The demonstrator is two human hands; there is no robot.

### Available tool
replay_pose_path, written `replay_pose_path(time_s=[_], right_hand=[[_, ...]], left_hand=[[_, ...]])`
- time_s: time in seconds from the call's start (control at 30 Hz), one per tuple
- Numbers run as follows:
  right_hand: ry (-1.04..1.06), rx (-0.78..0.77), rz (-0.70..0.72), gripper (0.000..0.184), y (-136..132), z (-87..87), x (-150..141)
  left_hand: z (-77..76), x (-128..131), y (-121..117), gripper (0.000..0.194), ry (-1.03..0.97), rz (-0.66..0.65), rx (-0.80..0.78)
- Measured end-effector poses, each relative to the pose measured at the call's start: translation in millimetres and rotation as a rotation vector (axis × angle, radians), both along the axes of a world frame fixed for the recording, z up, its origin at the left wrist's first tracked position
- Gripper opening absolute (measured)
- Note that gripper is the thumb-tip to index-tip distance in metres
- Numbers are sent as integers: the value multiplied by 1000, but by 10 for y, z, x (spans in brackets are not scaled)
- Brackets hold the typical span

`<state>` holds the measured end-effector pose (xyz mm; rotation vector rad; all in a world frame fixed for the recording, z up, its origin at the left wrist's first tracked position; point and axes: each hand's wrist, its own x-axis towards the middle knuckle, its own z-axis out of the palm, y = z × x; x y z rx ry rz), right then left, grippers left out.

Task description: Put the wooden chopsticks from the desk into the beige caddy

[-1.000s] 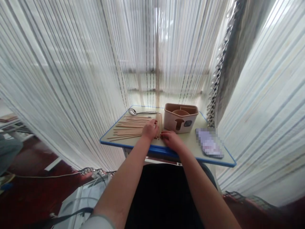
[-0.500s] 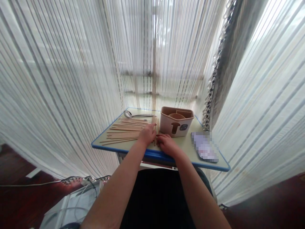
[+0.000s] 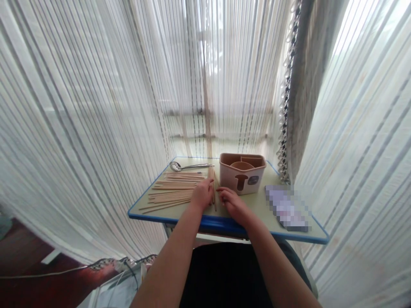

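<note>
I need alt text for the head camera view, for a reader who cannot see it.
A person's left hand and right hand rest on a small blue-edged table, on either side of a few wooden sticks. More sticks lie to the left, a slotted spoon behind them, a pink compartment box to the right, striped curtains all around.

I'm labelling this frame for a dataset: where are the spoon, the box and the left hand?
spoon [image 3: 176, 166], head view, on its perforated bowl.
box [image 3: 242, 177], head view, on its front wall.
left hand [image 3: 201, 195], head view, on the back of the hand.
</note>
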<state>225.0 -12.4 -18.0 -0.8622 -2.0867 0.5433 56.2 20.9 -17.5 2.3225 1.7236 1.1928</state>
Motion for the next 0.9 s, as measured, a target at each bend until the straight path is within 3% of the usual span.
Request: replay_pose_path(time_s=[0.1, 0.23, 0.43, 0.6, 0.7, 0.77, 0.9], right_hand=[[189, -32, 26, 16, -18, 15, 9], [266, 3, -10, 9, -63, 42, 6], [398, 269, -119, 16, -145, 87, 0], [381, 490, -74, 28, -284, 116, 14], [417, 473, -68, 26, -415, 143, 6], [587, 399, -168, 19, -491, 221, 13], [1008, 218, -421, 17, -459, 576, 94]], left_hand=[[-4, 4, -3, 36, 17, -7, -13], [-18, -2, 4, 38, 16, -31, -22], [-55, -24, 63, 49, -27, -63, 9], [-23, -20, 38, 46, -73, -66, 99], [11, -8, -16, 37, -107, -25, 97], [32, 1, -51, 26, -95, 12, 108], [61, 16, -89, 23, -44, 44, 164]])
